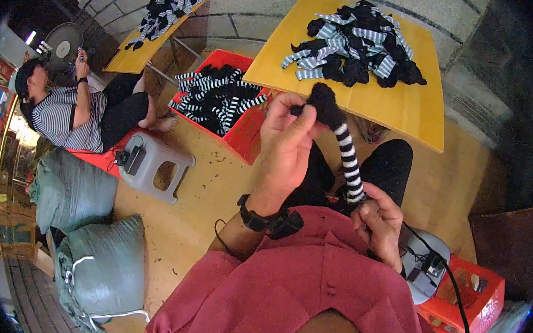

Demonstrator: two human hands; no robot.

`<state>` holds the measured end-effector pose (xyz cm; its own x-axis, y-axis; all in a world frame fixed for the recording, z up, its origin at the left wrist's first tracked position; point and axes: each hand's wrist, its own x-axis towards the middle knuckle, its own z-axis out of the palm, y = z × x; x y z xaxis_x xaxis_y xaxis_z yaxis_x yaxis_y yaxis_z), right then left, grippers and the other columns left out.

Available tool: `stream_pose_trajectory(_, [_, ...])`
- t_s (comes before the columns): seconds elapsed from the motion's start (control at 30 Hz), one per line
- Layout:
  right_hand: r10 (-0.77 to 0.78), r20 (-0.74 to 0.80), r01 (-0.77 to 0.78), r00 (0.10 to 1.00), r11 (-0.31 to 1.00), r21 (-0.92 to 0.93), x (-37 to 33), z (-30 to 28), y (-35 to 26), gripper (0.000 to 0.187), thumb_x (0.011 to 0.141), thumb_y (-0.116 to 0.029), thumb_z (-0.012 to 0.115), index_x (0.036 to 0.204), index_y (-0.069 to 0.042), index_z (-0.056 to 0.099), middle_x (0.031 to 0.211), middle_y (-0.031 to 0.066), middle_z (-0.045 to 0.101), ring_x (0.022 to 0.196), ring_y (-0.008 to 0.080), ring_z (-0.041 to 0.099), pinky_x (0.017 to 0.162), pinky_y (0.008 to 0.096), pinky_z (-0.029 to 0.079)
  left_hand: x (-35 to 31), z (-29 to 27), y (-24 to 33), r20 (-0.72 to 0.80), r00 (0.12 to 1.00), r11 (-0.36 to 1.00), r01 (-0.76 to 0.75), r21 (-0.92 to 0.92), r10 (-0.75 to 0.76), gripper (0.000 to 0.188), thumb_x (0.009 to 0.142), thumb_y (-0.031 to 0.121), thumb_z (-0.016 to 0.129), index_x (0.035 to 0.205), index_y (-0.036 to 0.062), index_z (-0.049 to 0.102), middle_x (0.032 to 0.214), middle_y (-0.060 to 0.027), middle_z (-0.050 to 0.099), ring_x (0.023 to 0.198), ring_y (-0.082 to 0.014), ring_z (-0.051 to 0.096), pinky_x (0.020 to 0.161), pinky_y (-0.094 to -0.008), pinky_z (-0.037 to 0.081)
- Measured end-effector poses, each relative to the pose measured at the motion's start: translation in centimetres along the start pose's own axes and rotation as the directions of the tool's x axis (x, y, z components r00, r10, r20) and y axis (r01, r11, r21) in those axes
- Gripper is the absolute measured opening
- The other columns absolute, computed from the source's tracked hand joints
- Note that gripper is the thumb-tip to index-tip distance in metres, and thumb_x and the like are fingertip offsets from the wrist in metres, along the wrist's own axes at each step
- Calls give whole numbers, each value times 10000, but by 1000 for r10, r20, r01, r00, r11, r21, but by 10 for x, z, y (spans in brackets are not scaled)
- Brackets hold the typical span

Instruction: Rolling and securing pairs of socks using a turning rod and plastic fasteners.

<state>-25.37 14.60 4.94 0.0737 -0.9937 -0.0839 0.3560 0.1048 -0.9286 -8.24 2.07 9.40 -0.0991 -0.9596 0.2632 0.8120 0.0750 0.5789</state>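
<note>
A black-and-white striped knitted tube (348,158) with a solid black end stretches between my hands. Whether it is a sock or a long glove, I cannot tell. My left hand (290,130) is closed on a small part of the black end, thumb against the fingers, near the table's front edge. Lower and to the right, my right hand (379,221) pinches the striped end close to my body. A heap of similar black and grey-striped knitted pieces (356,44) lies on the yellow table (276,59) in front of me.
A red crate (242,144) full of striped knits stands left of the table. Further left, a person (71,111) sits by a second yellow table (123,60). A grey stool (160,165) and stuffed sacks (109,264) stand on the floor; a red plastic stool (467,301) is at right.
</note>
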Motion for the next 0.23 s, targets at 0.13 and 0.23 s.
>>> stream_pose_trajectory(0.13, [-198,-19,177,980,912,-370,1,0,8,440,845,17,481,1280,-1,419,632,30,558,537,69,486,503,206,379,2,0,0,38,999,993,-1,122,-4,150,879,82,541,1013,81,475,1014,-111,587,879,-250,594,779,-375,483])
stream_pose_trajectory(0.23, [-364,30,311,931,745,-590,4,3,7,510,820,39,481,1316,-2,367,617,41,560,561,107,525,534,225,401,-1,2,-4,-38,997,992,-64,107,69,214,856,46,573,1030,59,447,1000,-93,589,873,-166,589,820,-299,482])
